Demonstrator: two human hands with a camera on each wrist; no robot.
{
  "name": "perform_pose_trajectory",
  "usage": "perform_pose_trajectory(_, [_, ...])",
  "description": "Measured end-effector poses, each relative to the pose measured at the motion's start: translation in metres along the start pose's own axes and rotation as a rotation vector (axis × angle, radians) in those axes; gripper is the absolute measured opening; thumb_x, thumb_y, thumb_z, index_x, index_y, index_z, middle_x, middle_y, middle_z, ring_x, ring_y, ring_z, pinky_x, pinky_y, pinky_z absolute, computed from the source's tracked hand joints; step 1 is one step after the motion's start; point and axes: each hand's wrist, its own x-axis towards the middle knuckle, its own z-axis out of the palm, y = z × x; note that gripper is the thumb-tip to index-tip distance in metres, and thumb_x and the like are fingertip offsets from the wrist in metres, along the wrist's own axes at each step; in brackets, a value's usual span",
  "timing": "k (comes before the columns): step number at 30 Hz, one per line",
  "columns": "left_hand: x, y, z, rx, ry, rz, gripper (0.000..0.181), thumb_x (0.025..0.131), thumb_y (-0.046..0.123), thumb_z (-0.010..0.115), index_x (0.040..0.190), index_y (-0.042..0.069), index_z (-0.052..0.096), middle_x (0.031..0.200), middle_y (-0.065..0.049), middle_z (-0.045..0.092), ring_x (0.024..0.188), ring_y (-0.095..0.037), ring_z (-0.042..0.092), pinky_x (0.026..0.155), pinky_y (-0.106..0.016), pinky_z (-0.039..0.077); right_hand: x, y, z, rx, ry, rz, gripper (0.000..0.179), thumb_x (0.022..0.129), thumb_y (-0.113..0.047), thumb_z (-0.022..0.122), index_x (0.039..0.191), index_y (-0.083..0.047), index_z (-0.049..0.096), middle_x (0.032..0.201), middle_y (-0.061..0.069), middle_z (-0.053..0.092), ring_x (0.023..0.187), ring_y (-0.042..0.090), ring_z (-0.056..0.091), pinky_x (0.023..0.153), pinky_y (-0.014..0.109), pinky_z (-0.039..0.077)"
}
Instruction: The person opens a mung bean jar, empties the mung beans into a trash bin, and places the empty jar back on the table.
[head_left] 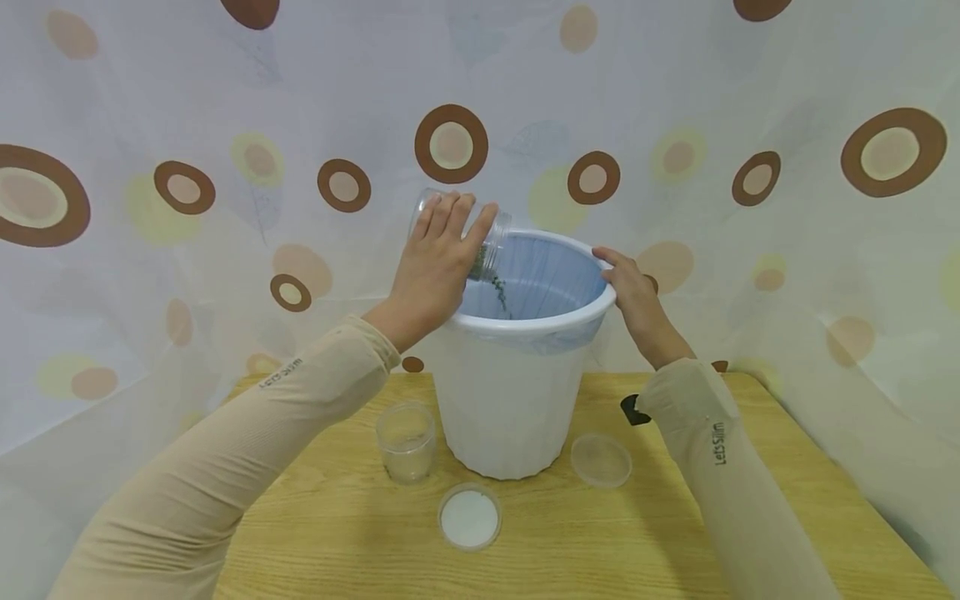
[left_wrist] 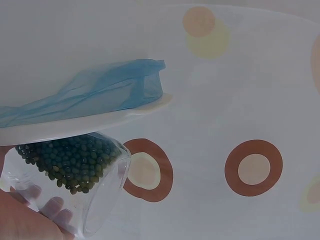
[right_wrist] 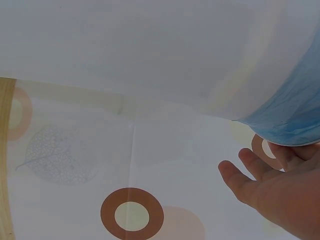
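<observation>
Tilted over the rim at left, a clear plastic jar (head_left: 427,208) is gripped by my left hand (head_left: 438,254). Small green beans (left_wrist: 75,162) are heaped toward its mouth, and a thin stream of them falls inside a white bin (head_left: 510,400). A thin blue bag (head_left: 555,275) lines the bin and folds over its rim. My right hand (head_left: 636,296) holds the rim at the right side. In the right wrist view, two fingers (right_wrist: 235,177) of that hand stand clear of the bin while others reach the rim.
On the wooden table (head_left: 337,542), an uncovered clear jar (head_left: 407,442) stands left of the bin. A round lid with a white inside (head_left: 469,517) lies in front, and a clear lid (head_left: 602,460) at right. A small black object (head_left: 636,410) sits near the right sleeve. Behind hangs a patterned sheet (head_left: 390,75).
</observation>
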Motion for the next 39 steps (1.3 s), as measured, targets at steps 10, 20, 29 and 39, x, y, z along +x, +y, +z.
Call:
perform_pose_trajectory(10, [0.0011,-0.0004,-0.0021,0.017,-0.007,0.01,0.062,0.085,-0.01,0.048,0.143,0.008,0.038,0.141,-0.018,0.037,0.135,-0.033,0.029,0.117,-0.04,0.011,0.001,0.0,-0.0017,0.003,-0.009,-0.004,0.052,0.102,-0.025,0.025,0.152,-0.008,0.026,0.158,0.009,0.017,0.144,0.028,0.016,0.114,0.051,0.016])
perform_pose_trajectory(20, [0.0024,-0.0002,-0.0051,0.03,-0.024,0.027,0.063,0.086,-0.011,0.048,0.144,0.009,0.036,0.142,-0.017,0.036,0.136,-0.032,0.028,0.117,-0.039,0.009,0.0017,-0.0011,-0.0024,0.002,-0.01,0.01,0.052,0.102,-0.023,0.024,0.151,-0.007,0.026,0.158,0.01,0.016,0.144,0.028,0.015,0.115,0.052,0.015])
perform_pose_trajectory(29, [0.0035,-0.0004,-0.0069,0.057,-0.065,0.04,0.067,0.083,-0.01,0.051,0.145,0.009,0.034,0.143,-0.018,0.035,0.136,-0.034,0.027,0.117,-0.04,0.01,0.0033,0.002,-0.0021,0.007,-0.006,0.017,0.052,0.102,-0.023,0.025,0.152,-0.008,0.026,0.158,0.01,0.016,0.144,0.029,0.015,0.114,0.054,0.015])
perform_pose_trajectory(39, [0.0035,0.0,-0.0074,0.08,-0.084,0.048,0.068,0.083,-0.009,0.053,0.145,0.008,0.034,0.143,-0.018,0.035,0.136,-0.034,0.028,0.117,-0.04,0.011,0.0015,0.0013,0.0003,0.014,-0.003,0.017,0.053,0.102,-0.026,0.025,0.152,-0.01,0.027,0.158,0.009,0.016,0.144,0.028,0.015,0.114,0.053,0.015])
